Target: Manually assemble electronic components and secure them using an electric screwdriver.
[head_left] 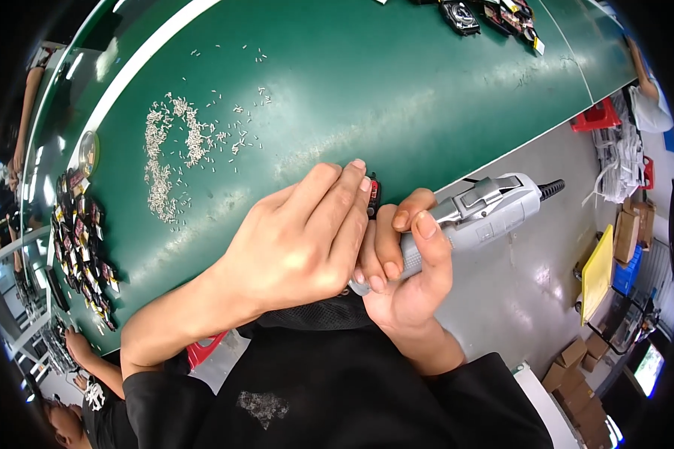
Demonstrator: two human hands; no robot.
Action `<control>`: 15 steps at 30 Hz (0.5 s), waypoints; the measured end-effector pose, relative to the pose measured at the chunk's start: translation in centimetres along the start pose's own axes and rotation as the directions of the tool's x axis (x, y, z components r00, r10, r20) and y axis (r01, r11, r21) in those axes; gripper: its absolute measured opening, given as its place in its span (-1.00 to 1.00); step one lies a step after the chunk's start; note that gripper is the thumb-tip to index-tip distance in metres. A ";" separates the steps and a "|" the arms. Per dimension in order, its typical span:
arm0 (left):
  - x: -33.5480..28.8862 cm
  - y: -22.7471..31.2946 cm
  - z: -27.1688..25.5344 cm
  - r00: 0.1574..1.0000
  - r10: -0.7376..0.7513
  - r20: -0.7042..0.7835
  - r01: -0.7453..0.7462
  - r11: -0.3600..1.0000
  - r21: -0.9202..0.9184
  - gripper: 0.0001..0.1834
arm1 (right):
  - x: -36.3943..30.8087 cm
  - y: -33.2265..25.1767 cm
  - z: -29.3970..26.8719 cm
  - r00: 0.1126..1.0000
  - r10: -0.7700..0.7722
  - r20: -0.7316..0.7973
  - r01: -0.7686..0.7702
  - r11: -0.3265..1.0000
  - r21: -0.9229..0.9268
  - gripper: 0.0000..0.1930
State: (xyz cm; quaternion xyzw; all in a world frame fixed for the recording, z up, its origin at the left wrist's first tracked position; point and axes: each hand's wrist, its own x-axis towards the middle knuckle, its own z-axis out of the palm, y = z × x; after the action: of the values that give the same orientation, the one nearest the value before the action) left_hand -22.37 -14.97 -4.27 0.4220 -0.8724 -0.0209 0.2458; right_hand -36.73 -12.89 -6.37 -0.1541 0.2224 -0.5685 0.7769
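Observation:
My right hand point(416, 277) is wrapped round a grey electric screwdriver point(494, 213) with a silver lever on its side and a black cord at its far end. The tool lies slantwise, its working end down beside my left palm. My left hand point(296, 243) reaches across from the left, its fingers long and pressed together against a small black device with a red part point(374, 196). Most of that device is hidden behind the fingers. Both hands meet at the near edge of the green table point(337, 82).
Loose tiny screws point(157, 157) lie scattered on the table's left half. A heap of small black devices point(79, 239) rests at the far left, and more black devices point(494, 19) lie at the top right. Another person point(97, 396) sits at lower left. Cardboard boxes point(577, 382) stand at right.

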 end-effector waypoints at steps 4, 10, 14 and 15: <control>-0.5 0.0 0.3 0.990 0.128 -0.050 -0.121 0.984 0.130 -0.58 | 0.1 0.1 -0.2 1.000 -0.028 0.005 0.028 0.999 -0.028 -0.83; -0.7 0.3 0.4 0.994 0.101 -0.050 -0.095 0.990 0.108 -0.57 | 0.2 -0.1 -0.6 0.999 -0.015 0.036 0.015 1.000 -0.018 -0.84; -1.0 0.1 0.6 0.997 0.076 -0.016 -0.074 0.993 0.087 -0.58 | 0.7 -0.9 -0.8 0.996 0.033 0.085 -0.030 0.999 -0.035 -0.85; -1.0 0.1 0.5 0.997 0.073 -0.008 -0.072 0.995 0.064 -0.57 | 0.8 -2.0 -0.8 0.985 0.038 0.168 -0.030 0.998 -0.051 -0.81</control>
State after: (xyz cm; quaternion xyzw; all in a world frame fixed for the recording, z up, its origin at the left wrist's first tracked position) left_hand -22.17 -14.19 -5.11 0.3977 -0.8862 0.0182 0.2370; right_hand -38.58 -14.28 -6.24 -0.2165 0.1722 -0.5346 0.7986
